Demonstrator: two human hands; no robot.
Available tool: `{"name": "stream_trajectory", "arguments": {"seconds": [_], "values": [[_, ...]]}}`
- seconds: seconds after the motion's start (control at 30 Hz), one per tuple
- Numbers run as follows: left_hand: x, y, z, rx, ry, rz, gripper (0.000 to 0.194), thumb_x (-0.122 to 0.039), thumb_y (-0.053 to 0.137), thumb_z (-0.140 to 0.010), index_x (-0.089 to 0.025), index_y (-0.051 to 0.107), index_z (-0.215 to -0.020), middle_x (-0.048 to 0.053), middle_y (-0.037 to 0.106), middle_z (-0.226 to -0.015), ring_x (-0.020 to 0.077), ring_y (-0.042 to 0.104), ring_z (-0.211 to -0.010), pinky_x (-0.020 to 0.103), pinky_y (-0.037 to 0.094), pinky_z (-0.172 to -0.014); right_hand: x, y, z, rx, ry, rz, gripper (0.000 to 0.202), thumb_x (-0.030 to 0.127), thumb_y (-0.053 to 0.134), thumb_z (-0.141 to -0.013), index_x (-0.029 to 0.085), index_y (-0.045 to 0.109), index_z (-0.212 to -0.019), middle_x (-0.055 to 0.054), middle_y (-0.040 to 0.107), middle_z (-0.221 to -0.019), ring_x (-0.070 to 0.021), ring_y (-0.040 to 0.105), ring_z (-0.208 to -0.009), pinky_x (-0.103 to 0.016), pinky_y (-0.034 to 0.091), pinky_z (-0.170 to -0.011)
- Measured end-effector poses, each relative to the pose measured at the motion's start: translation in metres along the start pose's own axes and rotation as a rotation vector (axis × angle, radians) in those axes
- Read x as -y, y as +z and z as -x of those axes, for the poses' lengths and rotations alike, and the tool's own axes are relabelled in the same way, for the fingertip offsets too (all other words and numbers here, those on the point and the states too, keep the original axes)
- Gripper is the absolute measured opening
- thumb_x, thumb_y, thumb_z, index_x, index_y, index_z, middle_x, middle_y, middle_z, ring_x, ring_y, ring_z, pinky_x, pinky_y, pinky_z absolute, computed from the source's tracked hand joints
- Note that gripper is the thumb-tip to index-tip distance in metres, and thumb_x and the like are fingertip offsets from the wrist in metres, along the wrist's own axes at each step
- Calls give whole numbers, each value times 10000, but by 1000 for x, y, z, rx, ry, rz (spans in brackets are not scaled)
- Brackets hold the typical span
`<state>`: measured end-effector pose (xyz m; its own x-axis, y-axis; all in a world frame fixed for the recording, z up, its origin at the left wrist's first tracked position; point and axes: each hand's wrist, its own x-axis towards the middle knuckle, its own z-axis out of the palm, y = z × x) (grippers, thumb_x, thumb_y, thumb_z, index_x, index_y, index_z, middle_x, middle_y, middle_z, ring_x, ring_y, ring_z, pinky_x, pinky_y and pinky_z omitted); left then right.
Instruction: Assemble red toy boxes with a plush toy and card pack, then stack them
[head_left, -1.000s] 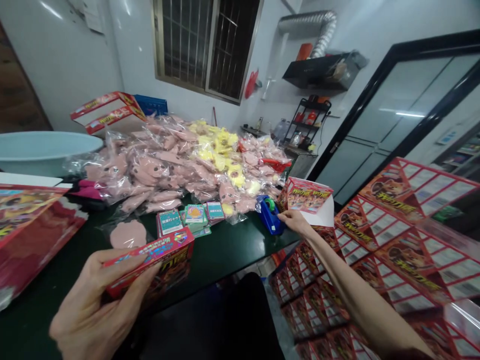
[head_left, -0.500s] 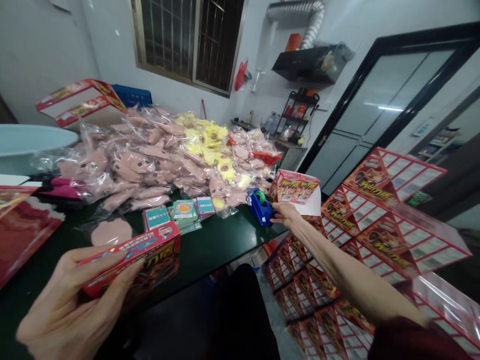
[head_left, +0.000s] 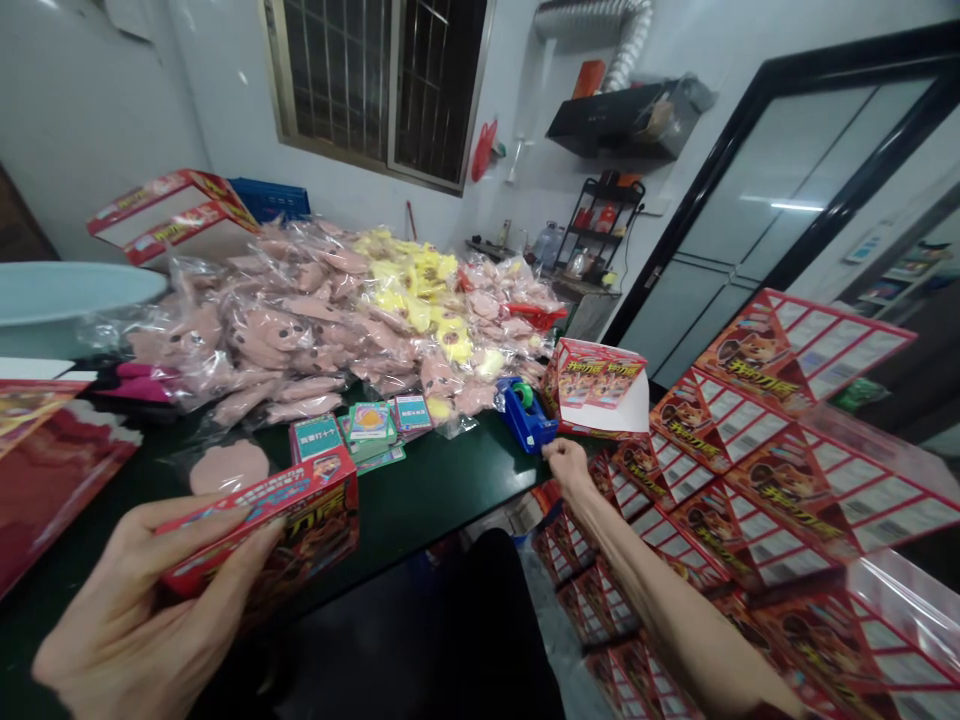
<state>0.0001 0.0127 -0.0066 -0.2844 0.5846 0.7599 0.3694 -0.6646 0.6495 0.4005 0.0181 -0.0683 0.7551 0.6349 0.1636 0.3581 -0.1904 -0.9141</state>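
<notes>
My left hand [head_left: 150, 590] is closed around a small red printed cardboard box [head_left: 322, 505], tilted above the near left of the table. Out at arm's length, my right hand [head_left: 568, 465] has its fingers pinched together at the front end of a blue tape dispenser [head_left: 531, 425], which carries a green-cored roll. Whatever lies between those fingertips is too small to make out. Stacks of cards [head_left: 371, 422] lie beyond the held box. A pink flat piece in a clear bag [head_left: 229, 466] rests just behind my left hand.
Bagged pink and yellow plush toys [head_left: 322, 310] are heaped across the back of the dark green table [head_left: 435, 490]. An open red display box [head_left: 596, 385] stands beyond the dispenser. Red boxes [head_left: 757, 440] are stacked at right. A pale blue basin [head_left: 75, 290] sits at left.
The fingers of my right hand have drawn together into a pinch at the dispenser's front end. My left hand keeps the red box in nearly the same place. The view has shifted slightly.
</notes>
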Motion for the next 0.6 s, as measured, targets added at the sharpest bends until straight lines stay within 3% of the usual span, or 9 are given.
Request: {"name": "stream_trajectory", "arguments": {"seconds": [0.1,0.2,0.3,0.37,0.4,0.47,0.53,0.6], "values": [[1,-1,1,15,121,-8,326,-122,801,-511,-198,671,-800,-6,639,-823,125,592,-646,237,436,-525,6,-5,20,-48,-161,77,163,291,590,-829,129,605,-839,-55,589,-963,-181,560,-904,-391,459,-819],[-1,-3,1,94,156,77,274,-94,733,-624,-196,653,-866,19,640,-911,140,620,-763,249,495,-629,21,-8,56,-11,-313,79,173,246,617,-743,162,569,-600,-71,565,-843,-205,535,-843,-413,411,-838],[-2,-5,2,171,106,150,222,-84,662,-712,-198,637,-901,49,643,-1007,171,630,-885,319,530,-740,56,-5,101,183,-497,20,116,263,596,-751,191,625,-664,-39,586,-723,-178,550,-702,-352,442,-738],[-3,-5,2,168,86,150,196,-85,657,-725,-192,633,-888,60,652,-1011,179,636,-895,333,537,-749,89,1,133,323,-681,-45,97,253,570,-795,202,642,-756,-17,591,-673,-147,544,-608,-304,453,-636],[-4,-5,3,165,90,140,185,-88,658,-726,-190,633,-878,61,657,-995,177,638,-884,328,537,-746,108,6,147,368,-704,-96,83,234,562,-809,208,638,-792,3,569,-625,-128,526,-551,-278,446,-575],[-7,-6,3,161,103,118,183,-98,662,-727,-191,629,-880,55,664,-954,170,640,-862,312,535,-746,144,17,174,470,-617,-268,212,216,566,-817,229,588,-1027,48,528,-553,-100,476,-449,-232,406,-451],[-10,-6,4,149,87,107,213,-121,668,-727,-194,612,-919,45,667,-926,164,643,-843,293,534,-747,172,31,195,588,-448,-493,568,211,588,-803,253,346,-1315,79,539,-548,-89,454,-397,-204,381,-382],[-11,-6,5,126,33,102,275,-147,675,-729,-195,582,-982,37,666,-925,156,650,-817,273,537,-734,188,46,210,681,-285,-676,782,208,604,-783,256,127,-1401,92,566,-561,-83,459,-386,-188,387,-367]]}}
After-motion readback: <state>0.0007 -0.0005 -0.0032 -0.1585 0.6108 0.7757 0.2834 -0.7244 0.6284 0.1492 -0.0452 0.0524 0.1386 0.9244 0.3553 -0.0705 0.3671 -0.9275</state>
